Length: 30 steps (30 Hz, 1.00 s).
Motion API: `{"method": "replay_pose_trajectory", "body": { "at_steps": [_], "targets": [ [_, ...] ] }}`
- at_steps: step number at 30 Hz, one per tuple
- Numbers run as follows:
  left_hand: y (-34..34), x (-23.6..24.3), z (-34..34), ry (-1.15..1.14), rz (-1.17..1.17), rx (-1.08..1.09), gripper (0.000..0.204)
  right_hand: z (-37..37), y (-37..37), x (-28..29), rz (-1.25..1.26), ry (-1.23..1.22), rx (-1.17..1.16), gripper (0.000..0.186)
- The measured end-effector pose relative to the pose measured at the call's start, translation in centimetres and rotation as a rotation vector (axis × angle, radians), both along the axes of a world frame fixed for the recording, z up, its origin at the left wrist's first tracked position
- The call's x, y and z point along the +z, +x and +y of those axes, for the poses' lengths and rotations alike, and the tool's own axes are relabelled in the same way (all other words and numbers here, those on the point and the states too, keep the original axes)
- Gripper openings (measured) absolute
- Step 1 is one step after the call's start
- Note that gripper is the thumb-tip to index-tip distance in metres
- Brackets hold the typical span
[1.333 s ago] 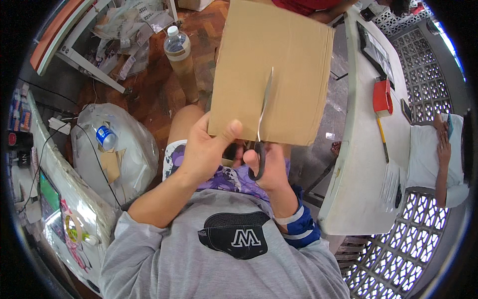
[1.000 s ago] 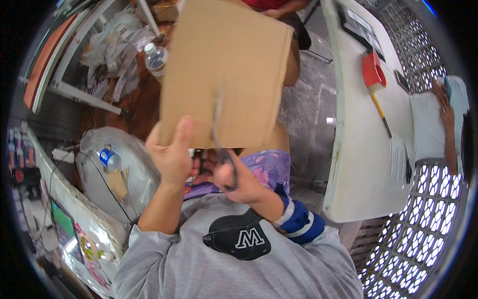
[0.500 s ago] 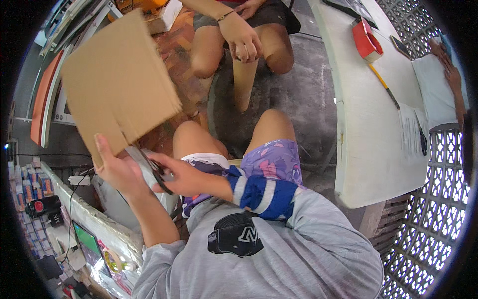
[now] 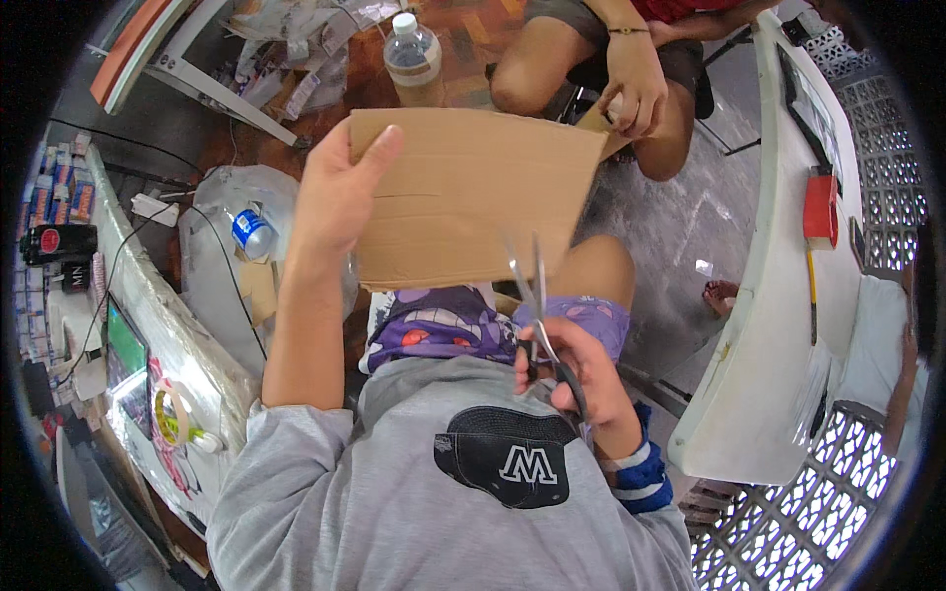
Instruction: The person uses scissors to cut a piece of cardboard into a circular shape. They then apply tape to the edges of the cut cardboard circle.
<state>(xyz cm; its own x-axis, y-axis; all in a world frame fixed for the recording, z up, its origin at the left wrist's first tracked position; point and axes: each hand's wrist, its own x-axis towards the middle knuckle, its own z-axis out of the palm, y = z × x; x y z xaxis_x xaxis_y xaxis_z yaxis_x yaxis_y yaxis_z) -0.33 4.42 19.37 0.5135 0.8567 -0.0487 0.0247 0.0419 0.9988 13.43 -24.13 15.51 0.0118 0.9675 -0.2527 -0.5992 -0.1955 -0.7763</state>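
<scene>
A flat brown piece of cardboard (image 4: pixel 473 197) is held up over my lap. My left hand (image 4: pixel 345 187) grips it at its left edge, thumb in front and fingers behind. Slight slits or creases mark its left part. Below its lower right side, my right hand (image 4: pixel 576 369) holds a pair of scissors (image 4: pixel 537 305) by the dark handles. The blades point up and stand a little apart, in front of the cardboard's lower edge; whether they touch it I cannot tell.
Opposite sits a person whose hand (image 4: pixel 636 98) holds a brown cardboard piece. A plastic bottle (image 4: pixel 412 61) stands behind my cardboard. On the right, a white table (image 4: pixel 759 384) carries a red tape dispenser (image 4: pixel 820 209). A blue-labelled bottle (image 4: pixel 253 233) lies at left near a plastic-covered table (image 4: pixel 182 345).
The cardboard has swung right and down, now in front of my lap. My right hand has moved right with the scissors, away from my left hand. The view has shifted left.
</scene>
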Motion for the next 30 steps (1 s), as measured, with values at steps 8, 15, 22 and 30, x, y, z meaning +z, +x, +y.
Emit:
{"method": "replay_pose_trajectory", "body": {
  "at_steps": [8, 15, 22, 30],
  "targets": [
    [0.8, -1.8, -2.3, -0.151, -0.079, 0.025, 0.027, 1.7, -2.8, -0.5, 0.120, -0.090, 0.071, 0.065],
    [0.2, -3.4, -2.8, -0.198, -0.044, 0.045, 0.029, 2.4, -4.6, -2.3, 0.264, -0.015, -0.075, 0.070],
    [-0.1, -5.3, -2.3, -0.079, 0.152, 0.038, 0.028, 4.3, -5.0, -1.5, 0.318, -0.128, -0.010, 0.075],
    [-3.4, -10.0, -1.4, -0.205, 0.249, 0.092, 0.025, 7.4, -6.6, -2.5, 0.233, -0.365, -0.016, 0.067]
  ]
}}
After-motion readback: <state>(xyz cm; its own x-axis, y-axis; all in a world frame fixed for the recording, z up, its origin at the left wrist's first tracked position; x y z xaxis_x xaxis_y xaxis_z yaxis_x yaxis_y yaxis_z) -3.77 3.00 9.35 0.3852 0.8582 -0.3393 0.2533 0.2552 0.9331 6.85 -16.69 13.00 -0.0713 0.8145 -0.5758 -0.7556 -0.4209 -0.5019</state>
